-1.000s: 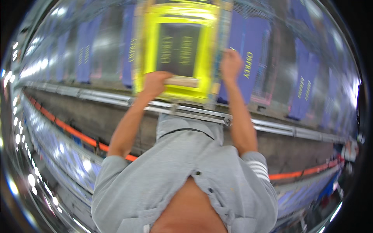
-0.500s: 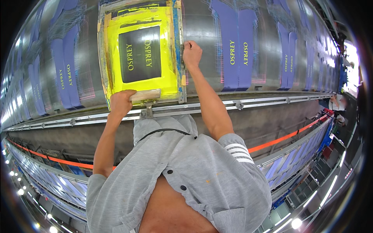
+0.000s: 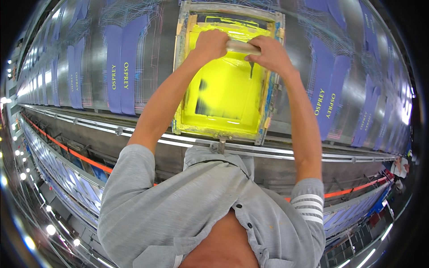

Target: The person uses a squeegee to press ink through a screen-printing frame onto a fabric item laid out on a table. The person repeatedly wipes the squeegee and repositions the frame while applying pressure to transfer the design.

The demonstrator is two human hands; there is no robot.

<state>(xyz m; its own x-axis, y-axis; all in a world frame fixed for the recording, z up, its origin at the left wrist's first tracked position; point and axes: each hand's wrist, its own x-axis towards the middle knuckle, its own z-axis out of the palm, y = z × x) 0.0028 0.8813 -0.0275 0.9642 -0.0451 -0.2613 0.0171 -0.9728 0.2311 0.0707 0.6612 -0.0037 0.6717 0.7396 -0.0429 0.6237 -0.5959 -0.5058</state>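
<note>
Room at the sides, far end blocked

Outside either forearm (image 3: 166,100), a hand could pass low over the flat panels (image 3: 119,67). Within the frame (image 3: 267,107), the squeegee (image 3: 239,46), gripped by left hand (image 3: 212,44) and right hand (image 3: 269,52), bars the far end; the near part is reachable from above. Bracket (image 3: 221,146) and rail (image 3: 277,152) obstruct the near edge.

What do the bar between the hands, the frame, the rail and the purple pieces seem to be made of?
Bar: perhaps wood or plastic; pale, smooth-looking.
Frame: possibly metal; dull grey, too smeared to be sure.
Rail: probably bare metal; silvery, with bright glints.
Purple pieces: likely fabric; matt and flat, but no weave is visible.
</note>
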